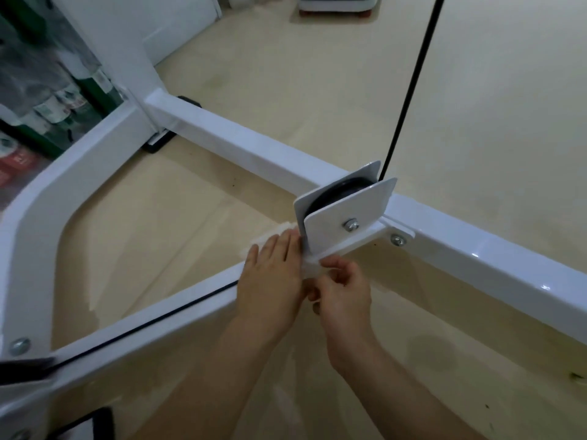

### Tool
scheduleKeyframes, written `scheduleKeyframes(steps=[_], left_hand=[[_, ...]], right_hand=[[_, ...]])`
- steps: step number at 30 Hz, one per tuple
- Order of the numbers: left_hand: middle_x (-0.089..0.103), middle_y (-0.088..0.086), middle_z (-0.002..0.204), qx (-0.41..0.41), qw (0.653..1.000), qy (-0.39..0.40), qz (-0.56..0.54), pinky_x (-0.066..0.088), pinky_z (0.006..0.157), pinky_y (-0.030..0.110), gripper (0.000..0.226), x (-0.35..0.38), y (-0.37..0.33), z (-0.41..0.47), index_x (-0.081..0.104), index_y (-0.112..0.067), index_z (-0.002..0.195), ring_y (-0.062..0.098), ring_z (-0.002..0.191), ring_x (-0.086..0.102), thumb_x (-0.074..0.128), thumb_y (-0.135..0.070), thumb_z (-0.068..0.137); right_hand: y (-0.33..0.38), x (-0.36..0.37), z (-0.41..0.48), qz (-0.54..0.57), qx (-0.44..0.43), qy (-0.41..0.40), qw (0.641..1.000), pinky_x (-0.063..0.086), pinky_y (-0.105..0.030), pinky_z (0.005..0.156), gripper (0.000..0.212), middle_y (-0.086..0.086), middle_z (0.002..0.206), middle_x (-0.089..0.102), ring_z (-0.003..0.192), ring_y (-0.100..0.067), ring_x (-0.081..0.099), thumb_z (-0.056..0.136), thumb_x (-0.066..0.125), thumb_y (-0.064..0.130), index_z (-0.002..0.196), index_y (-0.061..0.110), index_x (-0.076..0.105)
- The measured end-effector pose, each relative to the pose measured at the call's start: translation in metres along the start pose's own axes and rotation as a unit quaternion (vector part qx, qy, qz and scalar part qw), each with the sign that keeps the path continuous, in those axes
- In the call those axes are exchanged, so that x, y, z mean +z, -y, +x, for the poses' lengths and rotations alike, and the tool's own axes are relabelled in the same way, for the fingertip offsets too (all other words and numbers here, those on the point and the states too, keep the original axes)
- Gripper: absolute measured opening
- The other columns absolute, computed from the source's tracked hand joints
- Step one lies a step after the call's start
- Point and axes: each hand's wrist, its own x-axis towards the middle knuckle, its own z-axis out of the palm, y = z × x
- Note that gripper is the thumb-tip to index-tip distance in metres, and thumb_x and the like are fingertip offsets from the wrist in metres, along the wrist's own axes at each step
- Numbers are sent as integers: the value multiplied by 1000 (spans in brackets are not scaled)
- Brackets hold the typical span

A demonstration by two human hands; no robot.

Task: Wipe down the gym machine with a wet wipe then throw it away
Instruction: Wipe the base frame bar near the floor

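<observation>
- pressed left hand [272, 276] flat, fingers straight, on wet wipe [270, 235] over machine frame [190, 301] by pulley bracket [347, 209]
- pinched its edge with curled right hand [344, 292]

The machine frame [241, 144] is glossy white, cable [410, 87] black, pulley wheel [336, 192] dark grey, floor [317, 90] cream, wipe [313, 269] seemingly white.

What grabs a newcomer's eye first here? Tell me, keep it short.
Two hands meet mid-picture: the left hand presses flat on a wet wipe over the white frame bar, while the right hand pinches the wipe's near edge. Just behind them stands a white pulley bracket, with a black cable rising from it to the top edge.
</observation>
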Motion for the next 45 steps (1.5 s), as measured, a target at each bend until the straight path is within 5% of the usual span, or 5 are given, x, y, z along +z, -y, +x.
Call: scheduleKeyframes(steps=[8,14,17,28,45], left_hand=[[61,16,111,35,992,-89,81,51,83,44,76,23,78,-42,44,0,137,33,92,61,71,-38,78],[62,15,94,-128,989,7,71,48,69,41,74,17,168,-111,53,-7,118,36,78,58,90,-29,58],[58,11,86,-217,970,84,70,41,61,35,54,4,193,-128,49,-12,97,33,76,56,85,-29,62],[62,0,97,-74,987,-142,30,44,75,33,38,27,46,-21,60,-16,115,21,84,59,64,-26,78],[56,20,130,-109,988,-92,55,42,105,51,57,43,100,-88,48,-1,136,37,119,54,57,-16,82]], right_hand=[[-26,15,-8,-346,-366,134,853,51,-28,82,42,-6,118,53,97,-18,56,81,41,14,116,10,62],[-31,20,-6,-694,-455,216,514,9,-58,115,77,-21,159,13,148,-36,12,84,48,16,153,7,16],[-21,19,-10,-736,-434,253,454,-17,-51,112,70,-21,159,-19,147,-36,-17,90,16,16,151,5,-17],[-26,22,-6,-675,-415,264,550,0,-40,120,70,-18,162,-1,150,-30,-2,87,17,15,153,2,-4],[-47,41,-18,-649,-459,241,557,12,-45,121,65,-22,153,33,144,-35,27,83,31,13,146,-4,34]])
